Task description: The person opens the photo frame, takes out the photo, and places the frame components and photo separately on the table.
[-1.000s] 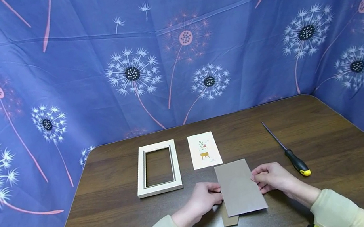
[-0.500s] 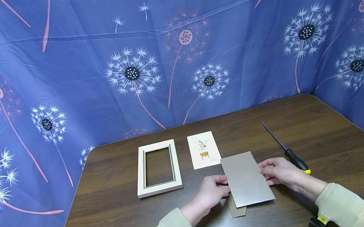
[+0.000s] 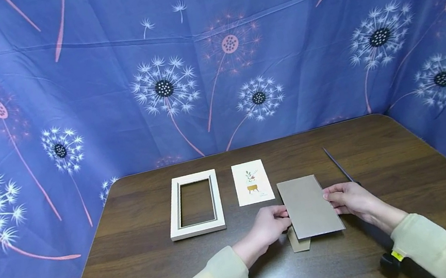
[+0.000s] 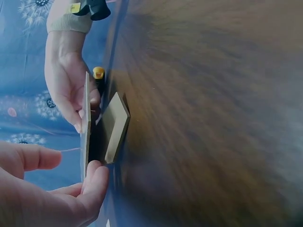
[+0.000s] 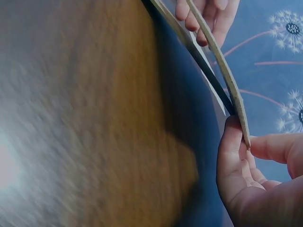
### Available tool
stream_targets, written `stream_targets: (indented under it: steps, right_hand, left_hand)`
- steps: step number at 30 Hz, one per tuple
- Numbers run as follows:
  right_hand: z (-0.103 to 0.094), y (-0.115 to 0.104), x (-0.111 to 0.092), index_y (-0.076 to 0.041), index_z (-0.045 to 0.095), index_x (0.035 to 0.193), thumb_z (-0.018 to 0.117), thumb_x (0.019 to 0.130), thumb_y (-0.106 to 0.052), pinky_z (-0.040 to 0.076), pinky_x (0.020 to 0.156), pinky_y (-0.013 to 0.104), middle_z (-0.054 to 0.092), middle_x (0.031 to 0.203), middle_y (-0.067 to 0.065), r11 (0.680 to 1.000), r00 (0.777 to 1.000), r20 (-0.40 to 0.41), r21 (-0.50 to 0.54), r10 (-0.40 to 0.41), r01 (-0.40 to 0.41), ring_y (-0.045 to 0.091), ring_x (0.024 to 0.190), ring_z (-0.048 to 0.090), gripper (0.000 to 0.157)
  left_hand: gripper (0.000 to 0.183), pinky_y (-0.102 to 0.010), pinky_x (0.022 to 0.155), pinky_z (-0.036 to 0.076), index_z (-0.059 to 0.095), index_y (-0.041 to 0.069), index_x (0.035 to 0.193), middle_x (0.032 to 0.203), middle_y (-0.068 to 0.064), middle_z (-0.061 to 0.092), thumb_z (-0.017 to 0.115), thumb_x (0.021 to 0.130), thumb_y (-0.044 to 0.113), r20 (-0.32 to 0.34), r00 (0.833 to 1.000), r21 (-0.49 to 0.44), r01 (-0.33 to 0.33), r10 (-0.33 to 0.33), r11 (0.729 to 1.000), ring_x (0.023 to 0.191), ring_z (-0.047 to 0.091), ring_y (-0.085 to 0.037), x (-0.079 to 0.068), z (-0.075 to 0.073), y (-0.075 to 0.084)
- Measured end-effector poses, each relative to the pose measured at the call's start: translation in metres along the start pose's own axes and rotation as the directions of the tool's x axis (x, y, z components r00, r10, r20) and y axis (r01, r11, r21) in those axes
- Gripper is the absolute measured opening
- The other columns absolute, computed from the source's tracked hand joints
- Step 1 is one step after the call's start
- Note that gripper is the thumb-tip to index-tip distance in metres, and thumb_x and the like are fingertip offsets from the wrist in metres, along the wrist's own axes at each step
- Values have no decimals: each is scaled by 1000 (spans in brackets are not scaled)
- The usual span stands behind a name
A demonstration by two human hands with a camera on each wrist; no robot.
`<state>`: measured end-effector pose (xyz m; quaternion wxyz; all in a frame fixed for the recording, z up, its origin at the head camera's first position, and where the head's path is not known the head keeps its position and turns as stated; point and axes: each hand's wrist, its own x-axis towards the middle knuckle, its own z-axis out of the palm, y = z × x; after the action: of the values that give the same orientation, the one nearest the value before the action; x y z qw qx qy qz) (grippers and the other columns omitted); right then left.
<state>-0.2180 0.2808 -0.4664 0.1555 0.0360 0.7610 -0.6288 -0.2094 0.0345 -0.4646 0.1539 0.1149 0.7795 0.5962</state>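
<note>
A grey-brown picture frame backing board is held above the table between both hands, its flat face up. Its angled easel stand hangs out beneath, between board and tabletop. My left hand holds the left long edge, fingers curled under it; in the left wrist view the thumb stands off the board's upper face. My right hand pinches the right edge, thumb on top and fingers below, as the right wrist view shows. A screwdriver lies just beyond the right hand, which hides most of its handle.
At the back left lies an empty white picture frame. A white card with a potted plant print lies to its right, close to the board's far left corner. The brown wood table meets a blue dandelion-print curtain behind.
Both hands have carried the backing board to the right and away from me, toward the screwdriver, whose handle is now mostly covered. The frame and the card lie where they were.
</note>
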Motion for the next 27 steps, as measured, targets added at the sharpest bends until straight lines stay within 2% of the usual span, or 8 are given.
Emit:
stream_targets:
  steps: [3, 6, 11, 15, 23, 27]
  right_hand:
    - [-5, 0, 3, 17, 43, 122, 53, 94, -10, 56, 63, 23, 61, 81, -2, 1000, 1000, -7, -15, 5, -5, 8, 70, 60, 41]
    - [-10, -1, 7, 17, 43, 123, 53, 95, -10, 56, 63, 23, 62, 81, -2, 1000, 1000, -20, -16, 7, -7, 8, 71, 60, 41]
    - [-17, -6, 11, 18, 42, 123, 52, 96, -10, 56, 64, 23, 63, 81, -3, 1000, 999, -47, -29, -3, 2, 8, 70, 61, 40]
    - [-22, -10, 17, 19, 42, 124, 51, 96, -10, 57, 65, 23, 63, 81, -4, 998, 998, -67, -62, -18, 14, 7, 71, 61, 42]
    - [-30, -16, 33, 17, 43, 126, 51, 97, -13, 58, 68, 25, 63, 85, -2, 990, 994, -106, -139, -24, 9, 9, 74, 62, 43]
    - [-31, -18, 40, 18, 44, 125, 51, 97, -13, 58, 66, 25, 64, 82, -4, 989, 992, -122, -148, -31, 13, 7, 72, 62, 42]
  left_hand:
    - [38, -16, 68, 50, 60, -11, 117, 94, -10, 66, 62, 79, -2, -16, 1000, 24, -4, 4, 1000, 82, 57, -7, 5, 4, 3]
    - [38, -17, 68, 52, 59, -11, 117, 97, -10, 66, 61, 80, -2, -22, 1000, -2, 14, -14, 1000, 81, 59, -8, 9, 7, 6]
    - [38, -23, 72, 57, 57, -11, 119, 107, -16, 65, 58, 82, -2, -15, 999, -58, 35, -36, 998, 84, 66, -18, 16, 11, 11]
    - [41, -25, 76, 57, 56, -11, 121, 116, -19, 63, 57, 82, -1, -10, 999, -50, 35, -36, 998, 88, 68, -25, 19, 12, 16]
    - [43, -29, 82, 55, 53, -10, 126, 125, -18, 59, 57, 85, 3, -15, 999, -25, 50, -51, 998, 91, 66, -22, 29, 15, 22]
    - [44, -28, 79, 55, 52, -10, 127, 127, -18, 58, 57, 84, 3, -30, 998, -17, 51, -52, 999, 91, 66, -23, 35, 16, 23]
